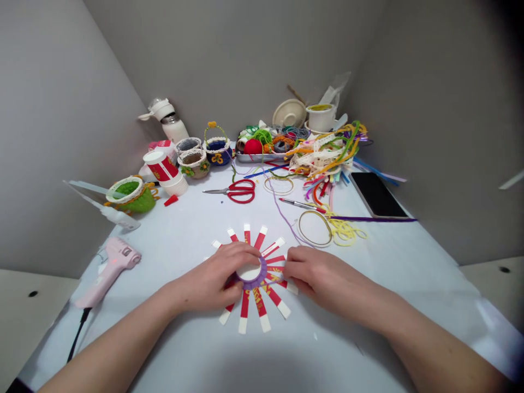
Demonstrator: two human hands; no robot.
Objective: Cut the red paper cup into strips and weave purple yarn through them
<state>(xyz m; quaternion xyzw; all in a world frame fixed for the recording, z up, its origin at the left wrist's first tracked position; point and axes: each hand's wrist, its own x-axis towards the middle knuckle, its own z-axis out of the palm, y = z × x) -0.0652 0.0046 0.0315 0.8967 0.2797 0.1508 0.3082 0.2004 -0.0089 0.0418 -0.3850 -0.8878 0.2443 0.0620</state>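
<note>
A paper cup cut into red and white strips (258,303) lies splayed out like a sun on the table. Purple yarn (254,284) is woven in a ring around its round white base. My left hand (215,274) grips the cup at its left side, thumb and fingers curled at the yarn ring. At the right side, the fingers of my right hand (317,272) are pinched together on the purple yarn, over the strip ends; the fingertips are partly hidden. A loose length of this yarn trails from the right hand towards the back of the table.
Red-handled scissors (240,191), a pen (302,205) and a gold hoop (315,228) lie beyond the cup. To the left are a pink glue gun (109,270), a green basket (137,196) and stacked paper cups (166,172). A phone (379,195) lies right, near piled cords (323,155).
</note>
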